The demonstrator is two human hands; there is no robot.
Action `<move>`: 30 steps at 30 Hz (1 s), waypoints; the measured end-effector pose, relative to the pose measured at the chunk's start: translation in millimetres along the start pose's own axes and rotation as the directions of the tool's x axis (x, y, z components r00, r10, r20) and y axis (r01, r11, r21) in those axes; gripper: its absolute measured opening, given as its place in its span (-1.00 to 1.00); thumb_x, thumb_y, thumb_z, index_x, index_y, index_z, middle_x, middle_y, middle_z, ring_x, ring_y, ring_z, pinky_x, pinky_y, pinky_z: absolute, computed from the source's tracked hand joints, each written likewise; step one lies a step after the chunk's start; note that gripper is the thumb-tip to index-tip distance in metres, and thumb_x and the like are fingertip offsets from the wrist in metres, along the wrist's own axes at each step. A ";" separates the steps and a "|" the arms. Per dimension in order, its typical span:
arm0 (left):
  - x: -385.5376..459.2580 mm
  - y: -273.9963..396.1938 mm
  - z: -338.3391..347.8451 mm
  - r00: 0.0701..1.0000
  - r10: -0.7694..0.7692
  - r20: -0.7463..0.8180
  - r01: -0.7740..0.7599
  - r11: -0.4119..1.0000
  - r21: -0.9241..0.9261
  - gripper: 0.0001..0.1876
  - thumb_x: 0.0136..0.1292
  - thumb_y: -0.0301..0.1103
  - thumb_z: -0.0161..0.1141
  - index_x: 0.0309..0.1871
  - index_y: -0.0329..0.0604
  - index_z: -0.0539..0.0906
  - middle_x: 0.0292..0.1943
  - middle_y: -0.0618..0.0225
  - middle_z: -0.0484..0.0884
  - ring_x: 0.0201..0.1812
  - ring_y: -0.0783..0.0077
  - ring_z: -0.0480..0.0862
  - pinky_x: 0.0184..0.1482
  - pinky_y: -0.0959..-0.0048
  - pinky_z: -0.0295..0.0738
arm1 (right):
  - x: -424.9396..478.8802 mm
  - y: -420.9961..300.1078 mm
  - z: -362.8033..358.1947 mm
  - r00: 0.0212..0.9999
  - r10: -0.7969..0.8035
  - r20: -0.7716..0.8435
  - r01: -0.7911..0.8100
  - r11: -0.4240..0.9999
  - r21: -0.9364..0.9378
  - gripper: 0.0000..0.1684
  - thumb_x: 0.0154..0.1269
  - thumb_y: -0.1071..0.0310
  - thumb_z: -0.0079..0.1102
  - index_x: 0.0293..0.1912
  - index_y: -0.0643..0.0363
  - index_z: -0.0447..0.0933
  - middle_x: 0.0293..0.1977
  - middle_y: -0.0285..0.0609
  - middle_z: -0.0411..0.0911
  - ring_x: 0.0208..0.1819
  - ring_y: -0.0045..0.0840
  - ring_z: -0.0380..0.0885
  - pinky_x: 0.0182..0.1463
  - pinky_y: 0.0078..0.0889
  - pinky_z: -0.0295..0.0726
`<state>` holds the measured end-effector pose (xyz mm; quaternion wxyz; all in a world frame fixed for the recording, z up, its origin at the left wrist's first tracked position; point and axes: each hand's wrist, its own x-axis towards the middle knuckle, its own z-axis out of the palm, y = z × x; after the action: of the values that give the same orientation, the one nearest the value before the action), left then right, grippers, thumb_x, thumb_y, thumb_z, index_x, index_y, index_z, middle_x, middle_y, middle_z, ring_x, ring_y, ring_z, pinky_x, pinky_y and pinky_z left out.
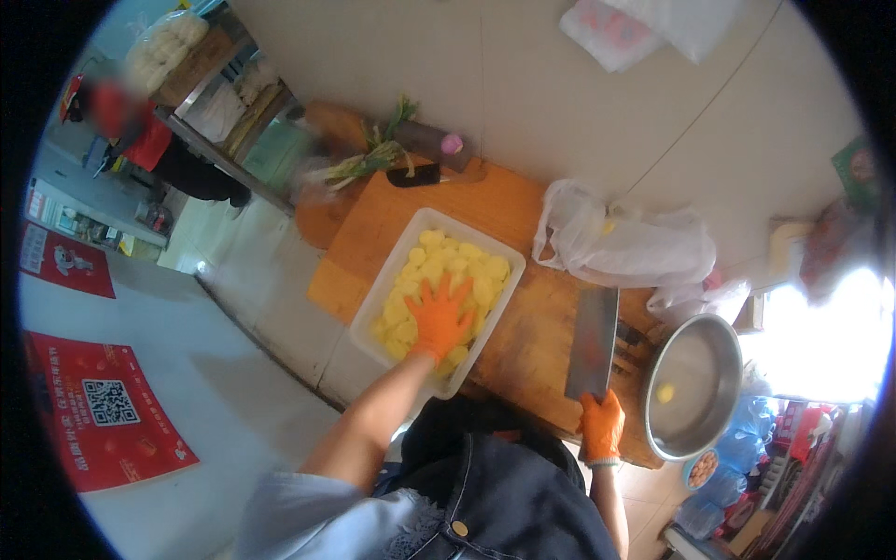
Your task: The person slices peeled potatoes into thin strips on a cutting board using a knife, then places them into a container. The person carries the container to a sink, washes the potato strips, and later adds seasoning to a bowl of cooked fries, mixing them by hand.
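My left hand (439, 318), in an orange glove, lies palm down with fingers spread on pale yellow slices (430, 266) that look like potato. They fill a white plastic tray (364, 334) on the wooden table (521, 336). My right hand (602, 423), gloved in orange too, grips the handle of a Chinese cleaver (591, 343). Its broad blade points away from me, over the wood to the right of the tray. Right of the cleaver, a round metal basin (703, 381) holds one yellow piece (665, 393). The cleaver's handle is mostly hidden by my fingers.
A white plastic bag (637, 245) lies behind the cleaver. Beyond the tray are green onions (374, 162), a black-handled knife (413, 176) and a purple onion (452, 144). At far left a person (150, 140) stands by shelves. Eggs fill a bowl (701, 469) beneath the basin.
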<state>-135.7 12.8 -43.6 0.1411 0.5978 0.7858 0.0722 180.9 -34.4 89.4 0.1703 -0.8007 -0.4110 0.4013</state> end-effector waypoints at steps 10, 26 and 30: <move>78.0 -65.9 40.3 0.962 0.013 -0.272 0.020 0.993 0.120 -0.45 0.44 -0.12 0.10 0.48 0.12 0.40 0.59 0.11 0.16 0.60 -0.07 0.07 0.45 -0.47 -0.18 | -22.6 104.9 -19.6 0.886 -0.378 -0.267 0.173 0.806 -0.567 -0.77 0.29 0.20 0.18 -0.46 0.04 0.49 -0.61 0.03 0.57 -0.50 0.04 0.62 -0.44 0.12 0.51; 45.8 380.9 -27.8 0.111 0.989 -0.096 -0.950 0.077 -0.302 -0.76 0.26 -0.45 0.23 -0.01 -0.12 0.70 -0.13 0.20 0.74 -0.04 0.10 0.69 0.07 0.08 0.56 | 11.0 102.7 -47.1 0.912 -0.407 -0.061 0.379 0.888 -0.260 -0.83 0.32 0.20 0.10 -0.30 0.07 0.50 -0.53 0.04 0.63 -0.47 0.03 0.65 -0.42 0.14 0.57; 22.4 426.2 54.6 0.145 0.934 0.326 -0.971 0.198 -0.136 -0.72 0.16 -0.44 0.29 -0.03 -0.10 0.69 0.02 0.10 0.69 -0.03 0.01 0.70 0.07 0.09 0.59 | 14.9 93.7 -42.6 0.907 -0.420 -0.025 0.403 0.885 -0.231 -0.84 0.33 0.22 0.06 -0.29 0.06 0.52 -0.51 0.04 0.65 -0.46 0.00 0.66 -0.41 0.10 0.59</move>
<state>267.3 148.5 21.8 0.1641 0.9668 0.1957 -0.0006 268.2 -76.7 51.9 0.1768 -0.7236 -0.6067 0.2777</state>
